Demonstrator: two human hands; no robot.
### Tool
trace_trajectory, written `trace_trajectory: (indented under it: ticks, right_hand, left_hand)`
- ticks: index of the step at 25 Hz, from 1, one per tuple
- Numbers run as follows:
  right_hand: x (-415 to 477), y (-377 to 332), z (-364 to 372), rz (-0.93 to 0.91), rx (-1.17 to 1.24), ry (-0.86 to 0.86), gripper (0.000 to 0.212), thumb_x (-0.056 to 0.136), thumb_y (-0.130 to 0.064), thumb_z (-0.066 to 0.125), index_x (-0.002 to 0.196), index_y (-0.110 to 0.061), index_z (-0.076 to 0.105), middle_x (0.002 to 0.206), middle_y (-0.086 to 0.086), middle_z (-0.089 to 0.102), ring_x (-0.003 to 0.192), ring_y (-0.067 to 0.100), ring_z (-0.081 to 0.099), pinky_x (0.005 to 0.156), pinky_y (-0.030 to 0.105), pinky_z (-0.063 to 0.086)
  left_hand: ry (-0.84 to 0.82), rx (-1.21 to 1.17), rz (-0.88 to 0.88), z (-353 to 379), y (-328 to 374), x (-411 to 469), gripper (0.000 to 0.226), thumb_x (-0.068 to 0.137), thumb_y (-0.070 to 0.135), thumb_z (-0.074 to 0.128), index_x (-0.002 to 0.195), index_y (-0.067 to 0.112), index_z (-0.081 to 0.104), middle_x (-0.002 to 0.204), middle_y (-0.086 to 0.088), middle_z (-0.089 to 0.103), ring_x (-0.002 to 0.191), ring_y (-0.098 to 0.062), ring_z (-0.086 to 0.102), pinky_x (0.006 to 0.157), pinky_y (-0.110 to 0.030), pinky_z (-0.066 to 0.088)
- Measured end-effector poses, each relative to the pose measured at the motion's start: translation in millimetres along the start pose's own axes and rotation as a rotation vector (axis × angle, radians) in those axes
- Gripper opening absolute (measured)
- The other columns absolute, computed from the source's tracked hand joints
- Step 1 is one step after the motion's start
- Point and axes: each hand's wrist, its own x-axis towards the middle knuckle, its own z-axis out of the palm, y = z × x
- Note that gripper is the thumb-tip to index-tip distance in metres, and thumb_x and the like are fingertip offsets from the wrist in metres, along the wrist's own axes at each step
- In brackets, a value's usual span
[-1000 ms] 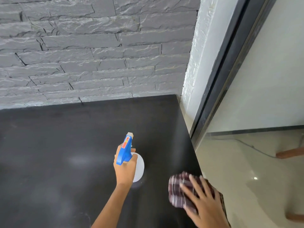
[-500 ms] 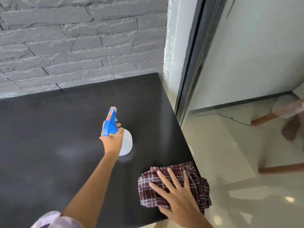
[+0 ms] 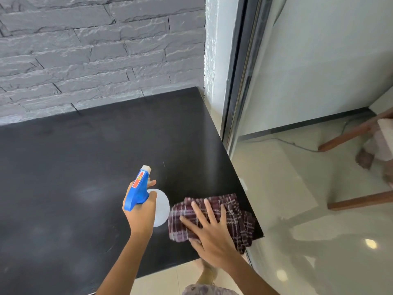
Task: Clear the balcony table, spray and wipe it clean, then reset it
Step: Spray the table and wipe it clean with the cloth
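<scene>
The black balcony table fills the left and middle of the head view, with faint misty patches on its surface. My left hand grips a spray bottle with a blue trigger head and a white body, its nozzle pointing away over the table. My right hand lies flat, fingers spread, on a crumpled maroon plaid cloth at the table's near right corner. Part of the cloth hangs over the right edge.
A grey stone-brick wall runs along the table's far side. A white pillar and a dark-framed glass door stand just right of the table. Behind the glass are tiled floor and wooden chair legs.
The view has tilted down and shifted, so the table's near edge and both forearms show. My left hand with the bottle has drawn nearer to the cloth. My right hand stays pressed on the cloth.
</scene>
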Motion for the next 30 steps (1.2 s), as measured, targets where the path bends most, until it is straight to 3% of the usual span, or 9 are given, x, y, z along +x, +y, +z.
trace_trajectory:
  ticks: [3, 7, 11, 16, 20, 23, 26, 28, 30]
  right_hand:
    - [-48, 18, 9, -0.041, -0.004, 0.036, 0.066, 0.084, -0.067, 0.038, 0.144, -0.049, 0.018, 0.154, -0.004, 0.027, 0.137, 0.032, 0.032, 0.104, 0.073, 0.012]
    - [-36, 63, -12, 0.228, -0.037, -0.008, 0.053, 0.092, -0.059, 0.016, 0.142, -0.046, 0.028, 0.150, 0.000, 0.036, 0.136, 0.035, 0.034, 0.097, 0.075, 0.025]
    - [12, 40, -24, 0.298, -0.014, -0.051, 0.056, 0.094, -0.056, 0.029, 0.146, -0.042, 0.014, 0.158, 0.005, 0.012, 0.143, 0.038, 0.010, 0.101, 0.075, 0.000]
    - [-28, -2, -8, 0.074, 0.009, -0.055, 0.060, 0.086, -0.068, 0.034, 0.141, -0.044, 0.030, 0.148, 0.001, 0.039, 0.132, 0.035, 0.040, 0.099, 0.072, 0.027]
    - [-26, 20, -6, 0.213, 0.056, -0.030, 0.057, 0.085, -0.063, 0.029, 0.139, -0.045, 0.035, 0.146, -0.001, 0.042, 0.129, 0.034, 0.043, 0.097, 0.068, 0.030]
    - [38, 30, -15, 0.408, 0.029, -0.006, 0.057, 0.090, -0.060, 0.025, 0.142, -0.040, 0.032, 0.154, 0.005, 0.027, 0.139, 0.038, 0.024, 0.101, 0.073, 0.018]
    - [117, -3, -21, 0.515, 0.067, -0.037, 0.062, 0.091, -0.062, 0.015, 0.148, -0.040, 0.005, 0.159, 0.006, -0.004, 0.143, 0.038, -0.006, 0.100, 0.075, -0.001]
    - [155, -48, -19, 0.476, 0.106, -0.058, 0.061, 0.091, -0.062, 0.012, 0.147, -0.040, 0.002, 0.159, 0.005, -0.010, 0.142, 0.039, -0.012, 0.097, 0.076, -0.010]
    - [155, -90, -14, 0.250, 0.107, -0.052, 0.058, 0.093, -0.060, 0.020, 0.146, -0.041, 0.012, 0.159, 0.004, -0.004, 0.144, 0.038, -0.005, 0.100, 0.075, -0.008]
  left_hand:
    - [0.034, -0.017, -0.017, -7, -4, -5, 0.034, 0.082, -0.002, 0.055, 0.109, 0.018, 0.059, 0.082, 0.028, 0.063, 0.087, -0.005, 0.056, 0.091, -0.037, 0.041]
    - [-0.004, -0.024, -0.046, -8, -2, -4, 0.036, 0.083, -0.001, 0.057, 0.115, 0.014, 0.057, 0.089, 0.021, 0.061, 0.089, -0.010, 0.054, 0.093, -0.035, 0.040]
    - [-0.045, -0.026, -0.080, -9, 0, -7, 0.038, 0.086, 0.003, 0.058, 0.123, 0.011, 0.053, 0.099, 0.011, 0.059, 0.098, -0.015, 0.051, 0.087, -0.032, 0.039]
    - [-0.045, -0.029, -0.074, -13, 4, -8, 0.038, 0.085, 0.000, 0.057, 0.120, 0.012, 0.056, 0.092, 0.020, 0.060, 0.090, -0.009, 0.054, 0.091, -0.034, 0.039]
    - [0.004, -0.060, -0.085, -35, -2, -3, 0.037, 0.084, 0.000, 0.059, 0.119, 0.013, 0.057, 0.099, 0.011, 0.064, 0.087, -0.009, 0.055, 0.083, -0.027, 0.039]
    - [0.061, -0.068, -0.083, -56, -2, 7, 0.035, 0.083, 0.003, 0.060, 0.116, 0.016, 0.056, 0.100, 0.008, 0.063, 0.090, -0.014, 0.053, 0.073, -0.019, 0.040]
    - [0.082, -0.065, -0.044, -74, 2, 24, 0.035, 0.082, 0.000, 0.059, 0.107, 0.023, 0.059, 0.085, 0.027, 0.064, 0.089, -0.004, 0.057, 0.084, -0.026, 0.041]
    - [0.076, -0.048, -0.023, -87, 2, 42, 0.038, 0.081, -0.001, 0.058, 0.105, 0.028, 0.060, 0.082, 0.032, 0.065, 0.086, 0.005, 0.058, 0.079, -0.023, 0.039]
    - [0.083, -0.048, -0.017, -98, 5, 57, 0.040, 0.080, -0.001, 0.057, 0.097, 0.035, 0.059, 0.081, 0.032, 0.065, 0.084, 0.006, 0.057, 0.075, -0.020, 0.039]
